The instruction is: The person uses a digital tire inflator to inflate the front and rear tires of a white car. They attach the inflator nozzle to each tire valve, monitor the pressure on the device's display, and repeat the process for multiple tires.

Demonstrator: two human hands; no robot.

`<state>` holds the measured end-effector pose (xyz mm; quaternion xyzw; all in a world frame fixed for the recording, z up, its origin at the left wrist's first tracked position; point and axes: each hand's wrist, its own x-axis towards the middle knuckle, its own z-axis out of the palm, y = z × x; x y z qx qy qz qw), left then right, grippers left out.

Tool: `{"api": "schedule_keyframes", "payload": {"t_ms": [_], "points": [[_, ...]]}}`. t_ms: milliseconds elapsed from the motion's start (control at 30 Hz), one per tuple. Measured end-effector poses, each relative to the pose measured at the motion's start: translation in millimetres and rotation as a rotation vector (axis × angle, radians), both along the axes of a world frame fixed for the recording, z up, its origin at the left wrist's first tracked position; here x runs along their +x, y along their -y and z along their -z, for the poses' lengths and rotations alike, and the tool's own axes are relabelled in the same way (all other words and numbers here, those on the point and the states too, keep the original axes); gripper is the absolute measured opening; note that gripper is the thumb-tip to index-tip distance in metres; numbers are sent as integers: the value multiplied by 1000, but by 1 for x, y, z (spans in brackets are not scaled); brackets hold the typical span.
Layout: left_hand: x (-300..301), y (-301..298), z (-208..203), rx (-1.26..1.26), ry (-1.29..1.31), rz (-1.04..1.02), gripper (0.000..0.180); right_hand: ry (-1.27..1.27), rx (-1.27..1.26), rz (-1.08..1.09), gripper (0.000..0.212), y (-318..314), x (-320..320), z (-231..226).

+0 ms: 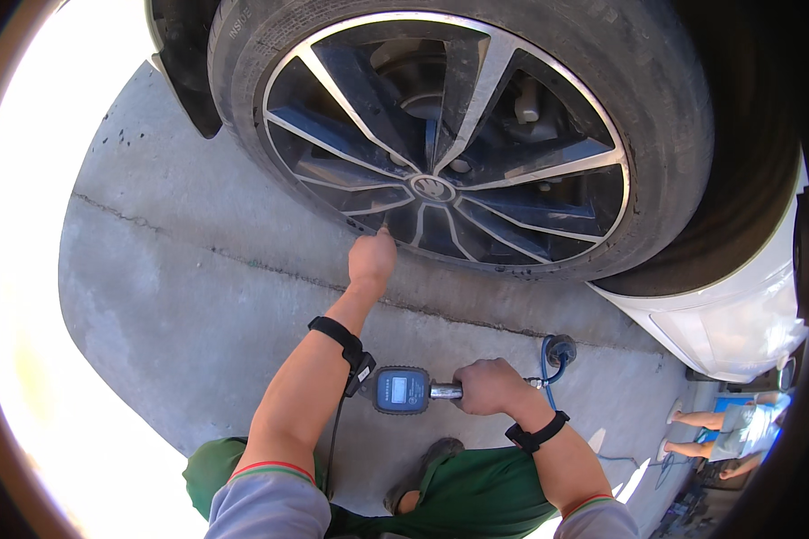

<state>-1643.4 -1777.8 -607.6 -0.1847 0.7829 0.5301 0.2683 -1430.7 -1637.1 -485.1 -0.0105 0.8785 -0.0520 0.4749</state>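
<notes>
A car wheel with a black and silver alloy rim [485, 166] and a dark tyre [670, 117] fills the upper middle. My left hand [371, 260] reaches to the rim's lower edge, its fingers closed in a pinch. What they pinch, if anything, is too small to make out. My right hand [492, 386] is wrapped round the metal handle of a tyre inflator gauge [402, 392]. This gauge has a blue face with a small lit display, held apart from the wheel. A blue air hose [546, 364] runs from beyond my right hand.
White car bodywork [719, 323] curves behind the wheel at right. A dark round object [562, 349] lies on the concrete floor [171, 269] beside the hose. At far right another person [744, 431] stands. My shoe [427, 472] is below the gauge.
</notes>
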Motion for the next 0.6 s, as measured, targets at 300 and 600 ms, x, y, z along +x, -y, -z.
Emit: {"api": "schedule_keyframes", "payload": {"t_ms": [300,600], "points": [[-1,2,1,49,4,11,60,53,25,15,30,5,-6,2],[1,-3,6,-20,-53,25,58,40,16,21,30,6,-5,0]]}}
